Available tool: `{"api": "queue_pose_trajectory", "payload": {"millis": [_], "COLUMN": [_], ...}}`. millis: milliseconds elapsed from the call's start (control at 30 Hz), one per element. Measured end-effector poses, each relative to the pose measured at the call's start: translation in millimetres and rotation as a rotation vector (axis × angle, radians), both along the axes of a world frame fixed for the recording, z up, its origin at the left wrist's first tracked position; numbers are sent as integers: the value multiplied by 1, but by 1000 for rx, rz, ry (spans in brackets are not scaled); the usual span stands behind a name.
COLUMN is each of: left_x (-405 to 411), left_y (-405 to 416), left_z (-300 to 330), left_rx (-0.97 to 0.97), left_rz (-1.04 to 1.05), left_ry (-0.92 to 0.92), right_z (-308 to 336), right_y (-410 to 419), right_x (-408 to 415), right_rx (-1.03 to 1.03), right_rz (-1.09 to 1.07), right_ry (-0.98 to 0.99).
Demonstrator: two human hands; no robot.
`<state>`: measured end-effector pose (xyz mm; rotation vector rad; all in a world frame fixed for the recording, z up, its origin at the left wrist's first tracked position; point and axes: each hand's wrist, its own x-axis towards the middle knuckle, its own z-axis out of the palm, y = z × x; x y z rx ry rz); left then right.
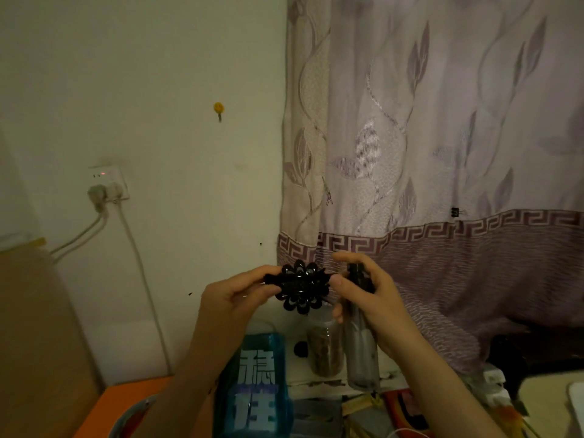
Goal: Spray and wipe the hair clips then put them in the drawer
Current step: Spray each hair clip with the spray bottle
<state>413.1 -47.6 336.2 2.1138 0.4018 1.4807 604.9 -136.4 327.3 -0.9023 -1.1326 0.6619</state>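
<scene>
Black flower-shaped hair clip point(301, 287) pinched in left hand point(235, 297), held up beside the spray bottle point(360, 327) gripped in right hand point(368, 295). Spraying step, probably. Next: aim nozzle, press.

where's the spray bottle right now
In the head view, the spray bottle is right of centre, gripped upright by the right hand, its nozzle beside the black flower hair clip.

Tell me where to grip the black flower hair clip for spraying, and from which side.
Pinch the narrow end of the black flower hair clip from the left, as the left hand does. That leaves the petalled face open to the spray bottle gripped in the right hand.
</scene>
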Motion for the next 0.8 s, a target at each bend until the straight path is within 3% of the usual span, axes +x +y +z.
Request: {"api": "queue_pose_trajectory", "payload": {"millis": [800], "left_x": [-2], "left_y": [2], "left_z": [39], "left_rx": [10], "left_rz": [-54], "left_ry": [-187], "right_z": [29], "right_y": [-6], "right_x": [-1], "right_rx": [279], "right_rz": [-118], "right_ry": [-159]}}
